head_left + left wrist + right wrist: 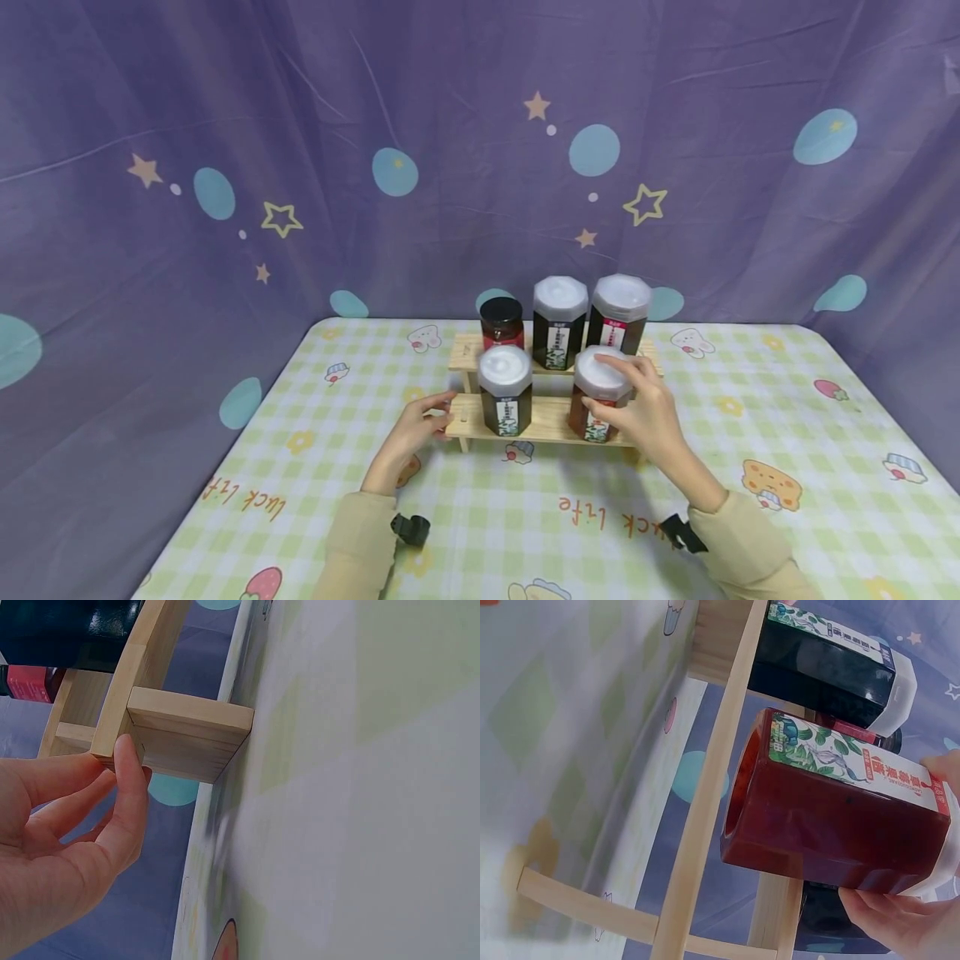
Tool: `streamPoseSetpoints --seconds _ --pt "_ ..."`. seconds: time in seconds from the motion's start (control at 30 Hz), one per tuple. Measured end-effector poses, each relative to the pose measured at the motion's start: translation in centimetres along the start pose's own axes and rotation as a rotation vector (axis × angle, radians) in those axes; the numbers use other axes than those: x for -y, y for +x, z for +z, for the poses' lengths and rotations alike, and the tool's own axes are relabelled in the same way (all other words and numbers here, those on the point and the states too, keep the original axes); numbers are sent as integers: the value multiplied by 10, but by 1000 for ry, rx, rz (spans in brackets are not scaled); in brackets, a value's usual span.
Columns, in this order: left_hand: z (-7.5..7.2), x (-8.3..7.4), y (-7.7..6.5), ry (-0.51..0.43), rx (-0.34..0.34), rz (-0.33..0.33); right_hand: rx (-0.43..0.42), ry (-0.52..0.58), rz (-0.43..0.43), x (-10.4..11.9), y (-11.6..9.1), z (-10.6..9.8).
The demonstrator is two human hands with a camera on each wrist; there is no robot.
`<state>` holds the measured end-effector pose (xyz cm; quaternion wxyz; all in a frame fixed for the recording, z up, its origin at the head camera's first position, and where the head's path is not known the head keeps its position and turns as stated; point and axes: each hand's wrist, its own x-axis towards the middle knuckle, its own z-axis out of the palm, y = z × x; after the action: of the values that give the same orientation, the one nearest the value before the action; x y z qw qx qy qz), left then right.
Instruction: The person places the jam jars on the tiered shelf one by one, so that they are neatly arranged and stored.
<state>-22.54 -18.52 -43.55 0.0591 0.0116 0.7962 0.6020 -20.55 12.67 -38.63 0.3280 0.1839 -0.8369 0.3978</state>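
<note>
My right hand (651, 412) grips a dark red octagonal jar (583, 412) around its white lid, at the right of the lower tier. In the right wrist view the red jar (832, 817) leans a little, and part of its underside shows beside the shelf's front edge. My left hand (412, 429) is at the left end of the two-tier wooden rack (551, 417). Seen from the left wrist, the thumb and a finger pinch the corner of the rack's plank (124, 705). A dark jar with a white lid (506, 408) stands at the left of the lower tier.
On the upper tier stand a small black-lidded jar (502, 317) and two tall dark white-lidded jars, one in the middle (560, 329) and one at right (618, 321). A checked cloth (337, 467) covers the table. Behind hangs a purple curtain (480, 233).
</note>
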Motion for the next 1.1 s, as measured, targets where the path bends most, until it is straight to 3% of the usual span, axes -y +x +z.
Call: streamPoseSetpoints --seconds 1.1 --pt "0 -1 0 -9 6 0 61 45 5 -4 -1 10"
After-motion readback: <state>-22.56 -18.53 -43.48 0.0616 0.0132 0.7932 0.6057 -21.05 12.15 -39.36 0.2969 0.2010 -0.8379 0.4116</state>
